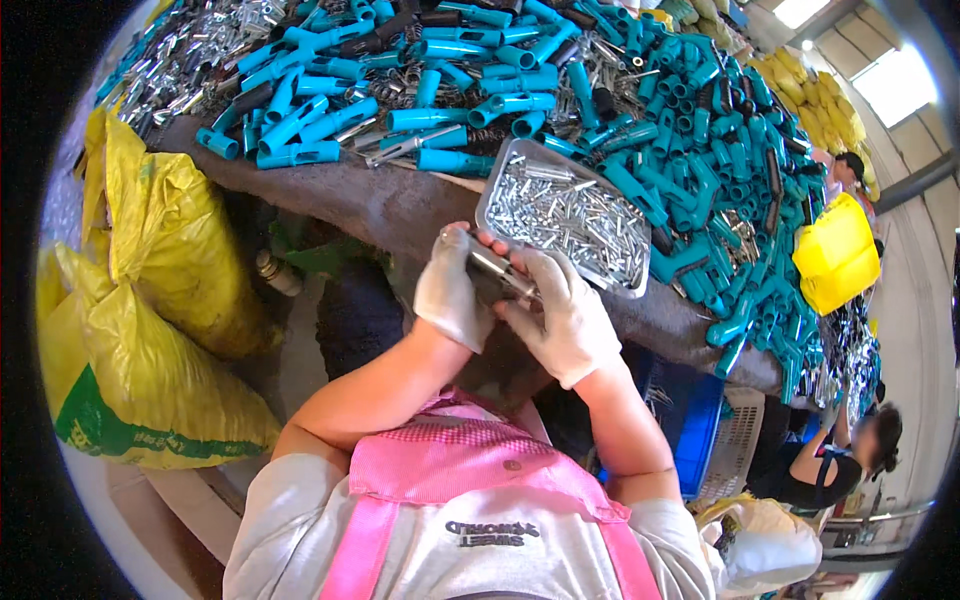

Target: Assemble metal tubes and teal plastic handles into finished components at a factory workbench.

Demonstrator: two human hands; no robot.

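In front of my chest, a silver tube-shaped metal part [492, 263] is held between both hands. My left hand [447, 295], in a pale glove with bare fingertips, closes around its left end. My right hand [568, 318], gloved the same way, pinches the right end with thumb and fingers. Just beyond them, a see-through plastic tray [484, 208] rests at the table's near edge. Many small silver pins [575, 225] fill it, along with a few larger metal pieces at its far left corner. My fingers hide part of the metal part.
A large heap of teal plastic tubular handles [425, 118] covers the table, mixed with loose metal parts [205, 60]. Yellow sacks [165, 365] stand at left. A yellow tub [838, 254], blue crate [690, 425] and pale basket [735, 440] are at right. Another person [845, 465] works there.
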